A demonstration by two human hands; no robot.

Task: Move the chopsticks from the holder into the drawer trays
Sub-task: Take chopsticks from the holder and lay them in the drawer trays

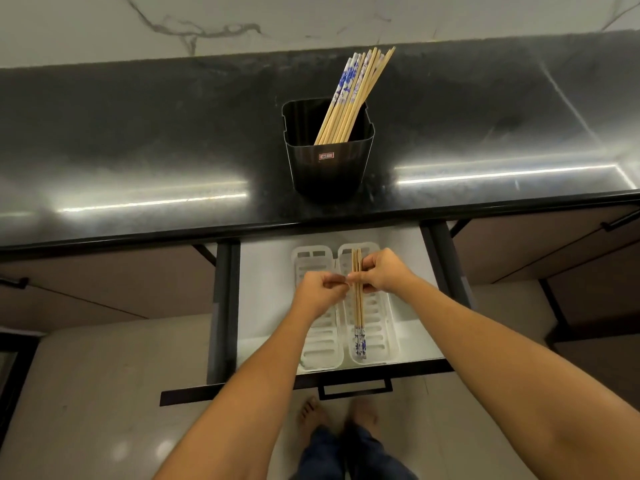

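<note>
A black square holder (329, 161) stands on the dark countertop with several bamboo chopsticks (349, 95) leaning up and to the right; some have blue-and-white ends. Below, the open drawer (263, 271) holds two white slotted trays, the left tray (313, 344) bare and the right tray (381, 323) under a small bundle of chopsticks (358, 313) with blue-patterned ends toward me. My right hand (384, 271) grips that bundle near its far end over the right tray. My left hand (320, 289) is pinched beside it; its fingertips meet the right hand's at the bundle.
The black countertop (138, 161) runs the full width, with a marble wall behind. The drawer's dark front with handle (355, 386) juts toward me. Closed cabinet fronts flank the drawer. My bare feet stand on a pale floor below.
</note>
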